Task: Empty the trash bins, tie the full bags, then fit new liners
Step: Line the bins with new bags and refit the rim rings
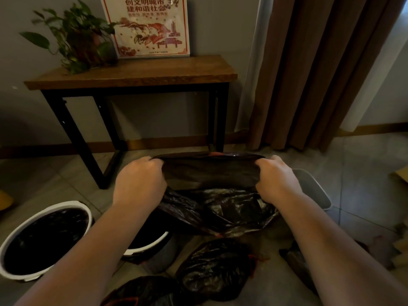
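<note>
Head camera is looking down at both hands, which I am driving at about the same height in front of me. I am gripping a black bag (209, 173) with the left hand (139, 180) and the right hand (276, 180). Each fist is curling tightly round one end of the bag's top edge, so the film is stretching taut between the two grips. Below the grips the rest of the bag is hanging loose and crinkled. It is looking slack and empty to me, so I am judging this to be a fresh liner being spread open, not a full bag being tied, though I cannot tell for certain.

Just behind the right grip a grey bin (315, 191) is standing, apparently unlined. Below and outside the left grip a white bin (66, 205) is sitting with dark film inside it. A second white-rimmed bin (152, 242) is partly hiding under the left forearm. Beneath the grips, nearer to me, filled dark bags (216, 266) are lying on the floor.

To do this well I am aiming to find the two layers of the mouth and part them, because a hard sideways stretch is likely to tear thin film. I am planning to ease the tension, open the mouth wider than the rim, and carry it towards the grey bin beyond the right grip.
</note>
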A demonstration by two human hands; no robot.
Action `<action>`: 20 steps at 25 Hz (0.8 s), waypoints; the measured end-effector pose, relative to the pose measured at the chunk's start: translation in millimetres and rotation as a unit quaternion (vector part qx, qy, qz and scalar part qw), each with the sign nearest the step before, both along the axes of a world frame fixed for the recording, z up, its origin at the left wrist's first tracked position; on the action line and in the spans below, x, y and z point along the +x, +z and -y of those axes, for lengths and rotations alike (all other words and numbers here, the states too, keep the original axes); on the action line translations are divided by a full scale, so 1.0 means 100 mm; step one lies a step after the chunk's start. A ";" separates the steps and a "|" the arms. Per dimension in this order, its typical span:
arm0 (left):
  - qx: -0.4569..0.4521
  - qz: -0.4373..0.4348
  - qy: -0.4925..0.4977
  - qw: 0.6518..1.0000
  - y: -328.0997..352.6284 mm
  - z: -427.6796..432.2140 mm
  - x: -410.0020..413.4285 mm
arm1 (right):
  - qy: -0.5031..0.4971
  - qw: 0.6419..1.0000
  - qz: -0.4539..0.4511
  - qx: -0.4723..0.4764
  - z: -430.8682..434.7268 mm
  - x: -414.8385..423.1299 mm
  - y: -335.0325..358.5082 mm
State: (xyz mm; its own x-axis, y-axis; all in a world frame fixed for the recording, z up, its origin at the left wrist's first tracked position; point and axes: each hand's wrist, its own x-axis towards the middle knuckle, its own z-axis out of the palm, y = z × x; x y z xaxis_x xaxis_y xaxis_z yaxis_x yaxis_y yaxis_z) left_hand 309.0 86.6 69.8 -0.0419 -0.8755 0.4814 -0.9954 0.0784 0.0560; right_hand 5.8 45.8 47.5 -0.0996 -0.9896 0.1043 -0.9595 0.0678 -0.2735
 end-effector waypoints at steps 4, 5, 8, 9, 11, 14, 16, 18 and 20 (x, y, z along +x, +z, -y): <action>0.169 0.070 -0.027 0.983 -0.06 0.07 0.13 | -0.010 0.999 -0.033 -0.002 -0.01 0.00 -0.02; 0.206 0.112 -0.048 0.971 -0.10 0.08 0.13 | -0.012 0.999 -0.044 -0.005 -0.02 -0.01 -0.01; 0.265 0.211 -0.081 0.937 -0.25 0.08 0.11 | -0.029 0.999 -0.035 0.009 -0.03 -0.03 0.01; 0.271 0.217 -0.067 0.935 -0.27 0.07 0.09 | -0.028 0.999 -0.031 0.010 -0.03 -0.03 0.00; 0.267 0.195 -0.040 0.943 -0.30 0.07 0.04 | -0.021 1.000 -0.007 -0.009 0.00 -0.02 -0.03; 0.202 0.138 -0.010 0.970 -0.32 0.12 -0.03 | -0.041 0.995 0.058 -0.072 0.03 0.04 -0.01; 0.145 0.109 0.020 0.983 -0.34 0.15 -0.04 | -0.039 0.992 0.051 -0.111 0.04 0.07 -0.01; 0.092 0.097 0.023 0.991 -0.38 0.18 -0.04 | -0.030 0.992 0.014 -0.123 0.05 0.07 -0.04; 0.081 0.093 0.002 0.992 -0.41 0.20 -0.03 | -0.012 0.993 -0.008 -0.120 0.06 0.06 -0.06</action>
State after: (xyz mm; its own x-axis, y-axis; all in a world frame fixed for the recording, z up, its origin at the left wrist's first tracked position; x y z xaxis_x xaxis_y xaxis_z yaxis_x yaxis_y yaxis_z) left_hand 306.4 66.7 28.9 -0.1133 -0.9411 0.3185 -0.9899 0.0794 -0.1173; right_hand 11.5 39.8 41.5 -0.1197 -0.9337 0.3375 -0.9625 0.0258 -0.2700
